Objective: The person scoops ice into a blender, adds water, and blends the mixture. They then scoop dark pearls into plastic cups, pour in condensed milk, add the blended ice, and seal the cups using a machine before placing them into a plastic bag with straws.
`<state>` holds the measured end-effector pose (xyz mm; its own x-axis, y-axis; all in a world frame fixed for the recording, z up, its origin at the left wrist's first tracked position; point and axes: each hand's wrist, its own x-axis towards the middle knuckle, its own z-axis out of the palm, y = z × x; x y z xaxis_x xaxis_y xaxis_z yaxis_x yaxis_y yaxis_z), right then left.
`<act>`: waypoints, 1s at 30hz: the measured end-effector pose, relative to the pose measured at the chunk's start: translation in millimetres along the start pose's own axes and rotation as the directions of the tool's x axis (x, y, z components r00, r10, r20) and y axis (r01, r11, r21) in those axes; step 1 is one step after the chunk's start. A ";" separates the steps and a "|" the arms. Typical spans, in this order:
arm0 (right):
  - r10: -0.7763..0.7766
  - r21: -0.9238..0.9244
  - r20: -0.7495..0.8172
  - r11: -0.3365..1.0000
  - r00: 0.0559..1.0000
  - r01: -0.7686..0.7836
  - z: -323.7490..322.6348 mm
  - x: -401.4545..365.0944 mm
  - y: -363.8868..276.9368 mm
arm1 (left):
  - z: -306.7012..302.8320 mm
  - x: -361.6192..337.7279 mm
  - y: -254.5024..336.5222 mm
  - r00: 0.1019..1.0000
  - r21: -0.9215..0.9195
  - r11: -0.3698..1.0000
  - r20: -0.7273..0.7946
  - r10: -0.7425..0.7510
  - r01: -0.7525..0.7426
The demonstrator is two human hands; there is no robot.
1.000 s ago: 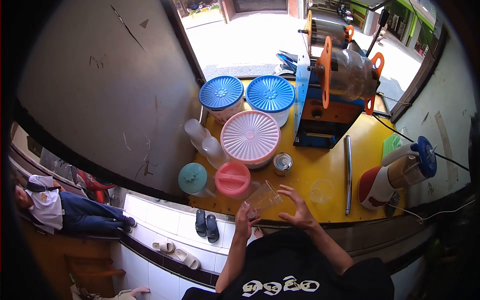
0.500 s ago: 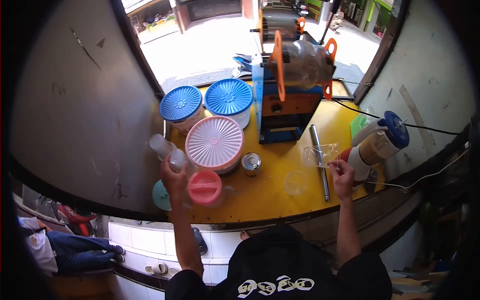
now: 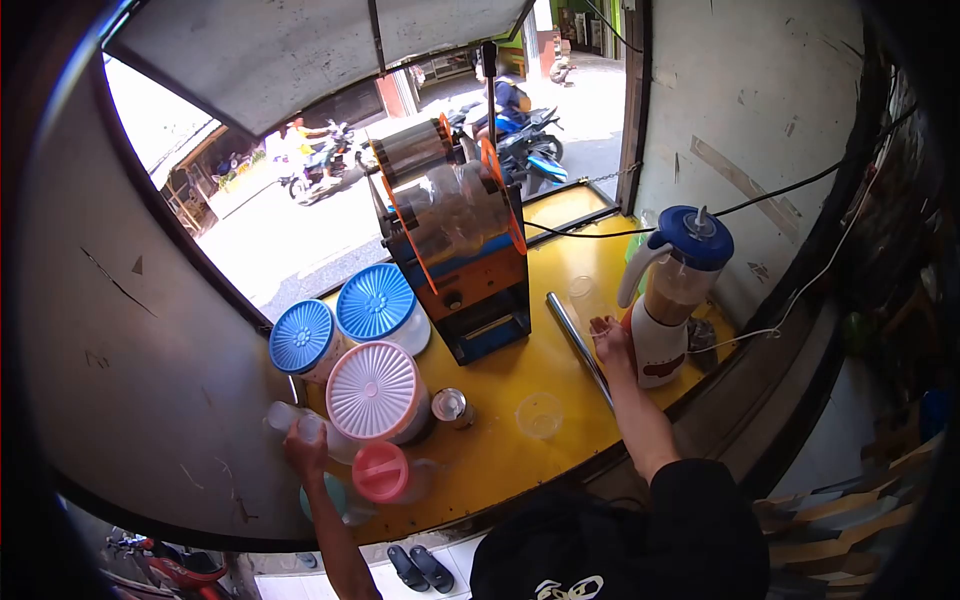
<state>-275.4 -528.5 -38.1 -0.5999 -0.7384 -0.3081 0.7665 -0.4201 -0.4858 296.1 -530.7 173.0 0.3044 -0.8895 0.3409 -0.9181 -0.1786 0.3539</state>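
My left hand grips the stack of clear plastic cups lying at the left edge of the yellow counter, beside the pink-lidded tub. My right hand reaches far across and holds a clear plastic cup by its base. That cup stands upright between the blue cup-sealing machine and the blender. A second clear cup stands alone mid-counter.
Two blue-lidded tubs stand at the back left. A pink-lidded pitcher, a teal-lidded one and a tin can sit near the front. A metal rod lies by my right hand. The street with motorbikes lies beyond.
My right hand has carried the clear cup farther back and set it upright beside the blender. My left hand stays on the cup stack. The view has swung up and to the right.
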 end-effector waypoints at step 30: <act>0.389 -0.440 0.887 0.541 0.250 0.717 238.9 -321.0 134.2 | -101.7 -33.8 -36.6 0.904 -0.745 0.651 -0.168 -0.393 0.145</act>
<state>74.8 -473.9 191.0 0.3512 -0.8159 0.4592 -0.1165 -0.5248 -0.8432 345.2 -451.3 237.1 0.6784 -0.6636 0.3152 -0.3641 0.0689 0.9288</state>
